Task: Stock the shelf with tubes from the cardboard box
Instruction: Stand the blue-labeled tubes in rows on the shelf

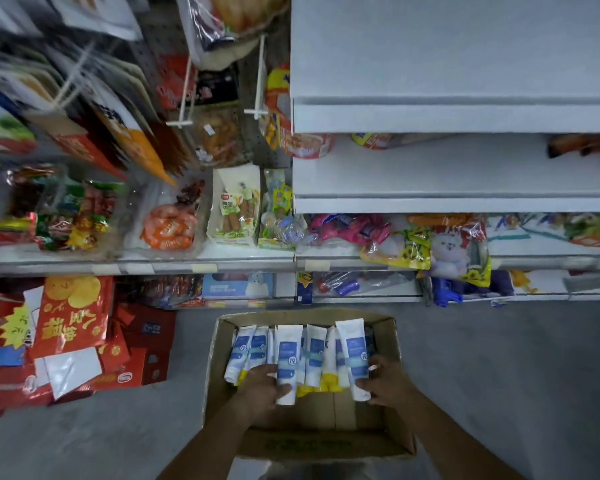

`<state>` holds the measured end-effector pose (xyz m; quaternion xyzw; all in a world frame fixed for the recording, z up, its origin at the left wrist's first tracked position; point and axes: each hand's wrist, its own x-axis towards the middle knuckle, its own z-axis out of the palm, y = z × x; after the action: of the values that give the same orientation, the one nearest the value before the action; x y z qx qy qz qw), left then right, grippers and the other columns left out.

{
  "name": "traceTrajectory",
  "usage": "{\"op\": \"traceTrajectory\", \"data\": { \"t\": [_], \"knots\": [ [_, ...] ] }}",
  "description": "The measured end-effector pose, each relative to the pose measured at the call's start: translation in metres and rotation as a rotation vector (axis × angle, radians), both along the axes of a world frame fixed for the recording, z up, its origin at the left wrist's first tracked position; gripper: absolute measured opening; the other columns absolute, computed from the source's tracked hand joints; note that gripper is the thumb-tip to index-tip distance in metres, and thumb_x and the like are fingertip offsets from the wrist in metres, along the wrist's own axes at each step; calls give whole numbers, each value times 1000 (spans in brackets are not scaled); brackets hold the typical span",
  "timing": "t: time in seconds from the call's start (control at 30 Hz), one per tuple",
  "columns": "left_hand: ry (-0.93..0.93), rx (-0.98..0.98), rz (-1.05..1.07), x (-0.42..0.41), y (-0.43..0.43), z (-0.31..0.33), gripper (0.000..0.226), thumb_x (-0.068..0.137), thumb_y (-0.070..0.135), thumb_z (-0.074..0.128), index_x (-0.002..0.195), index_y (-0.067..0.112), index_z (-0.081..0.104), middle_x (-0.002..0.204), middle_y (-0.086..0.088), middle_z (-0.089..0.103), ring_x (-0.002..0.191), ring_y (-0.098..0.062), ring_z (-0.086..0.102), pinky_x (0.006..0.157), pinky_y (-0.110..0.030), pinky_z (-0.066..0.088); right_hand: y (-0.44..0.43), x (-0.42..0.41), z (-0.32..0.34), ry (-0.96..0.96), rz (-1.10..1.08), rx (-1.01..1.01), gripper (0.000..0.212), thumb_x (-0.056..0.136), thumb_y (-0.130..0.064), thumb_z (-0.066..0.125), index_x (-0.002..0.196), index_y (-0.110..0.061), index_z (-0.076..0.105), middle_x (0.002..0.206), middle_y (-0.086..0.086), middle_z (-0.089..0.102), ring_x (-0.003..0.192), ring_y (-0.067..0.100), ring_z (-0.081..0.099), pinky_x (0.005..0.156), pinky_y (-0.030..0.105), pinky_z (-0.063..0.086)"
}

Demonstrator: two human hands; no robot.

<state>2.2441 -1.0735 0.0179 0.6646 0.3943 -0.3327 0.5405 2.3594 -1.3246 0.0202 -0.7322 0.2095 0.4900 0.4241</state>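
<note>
An open cardboard box stands on the grey floor below me, in front of the shelves. Several white tubes with blue labels lie side by side in its far half, some with yellow caps. My left hand grips the cap end of one white tube left of the middle. My right hand grips another white tube at the right side of the row. Both tubes point away from me. A bare white shelf is at the upper right.
Shelves with snack packets and toy bags run across the middle. Hanging packets fill the upper left. Red gift boxes are stacked on the floor at the left. Bare grey floor lies right of the box.
</note>
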Motion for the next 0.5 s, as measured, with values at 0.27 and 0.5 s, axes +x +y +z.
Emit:
{"op": "traceTrajectory", "data": {
  "t": [0.27, 0.5],
  "knots": [
    [-331, -12, 50, 36, 21, 94, 37, 80, 2, 77, 109, 23, 66, 102, -4, 72, 90, -23, 68, 74, -42, 57, -10, 28, 70, -216, -49, 243, 78, 37, -17, 94, 104, 4, 60, 99, 23, 72, 88, 35, 72, 73, 51, 59],
    [-561, 54, 60, 83, 30, 171, 38, 76, -4, 78, 100, 21, 64, 91, 3, 73, 81, -5, 69, 79, -29, 53, -7, 59, 154, -430, -108, 237, 39, 67, 6, 82, 97, -8, 60, 98, 19, 69, 90, 38, 69, 71, 53, 58]
  ]
}}
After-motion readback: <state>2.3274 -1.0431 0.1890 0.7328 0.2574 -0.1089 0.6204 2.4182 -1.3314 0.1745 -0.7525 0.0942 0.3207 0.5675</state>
